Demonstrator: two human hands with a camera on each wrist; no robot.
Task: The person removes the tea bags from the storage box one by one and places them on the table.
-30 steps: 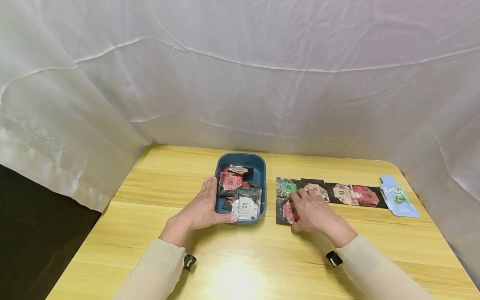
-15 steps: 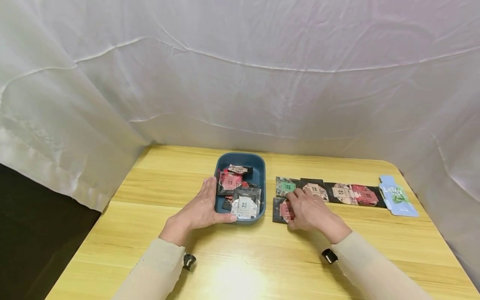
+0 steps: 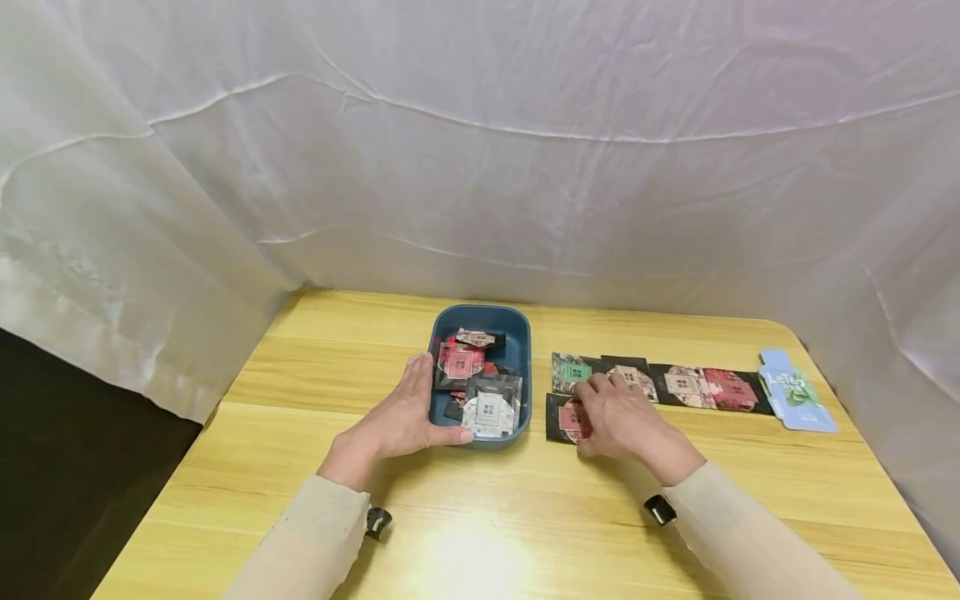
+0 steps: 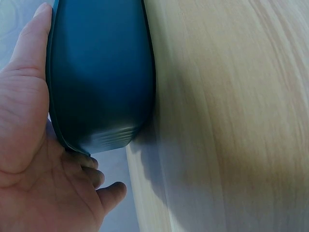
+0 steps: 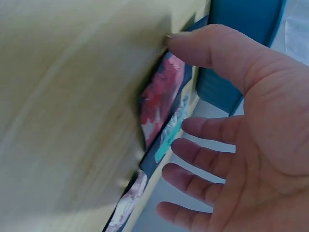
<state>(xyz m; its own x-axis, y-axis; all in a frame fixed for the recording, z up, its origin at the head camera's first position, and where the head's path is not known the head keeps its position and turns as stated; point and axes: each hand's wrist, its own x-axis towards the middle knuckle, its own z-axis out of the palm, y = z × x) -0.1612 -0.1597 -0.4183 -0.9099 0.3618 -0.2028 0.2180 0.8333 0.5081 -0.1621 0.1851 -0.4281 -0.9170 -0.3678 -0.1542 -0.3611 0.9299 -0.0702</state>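
Note:
In the head view, my left hand lies along the left side of a dark blue plastic box, thumb at its near rim. The left wrist view shows the box wall by my thumb. Several flat sachets lie inside, a white-labelled sachet nearest. My right hand holds a dark sachet with a red label flat on the table, thumb at its near edge and fingers at its far edge. The right wrist view shows its red-printed face. My hand covers its right part.
A row of sachets runs right behind my right hand: green-labelled, two beige-labelled, then a red sachet. A light blue flat packet ends the row. White cloth hangs behind the wooden table.
My right hand has slid the red-labelled sachet slightly left, toward the box, under the green-labelled one. Over the last half second it hardly moves. My left hand stays at the box.

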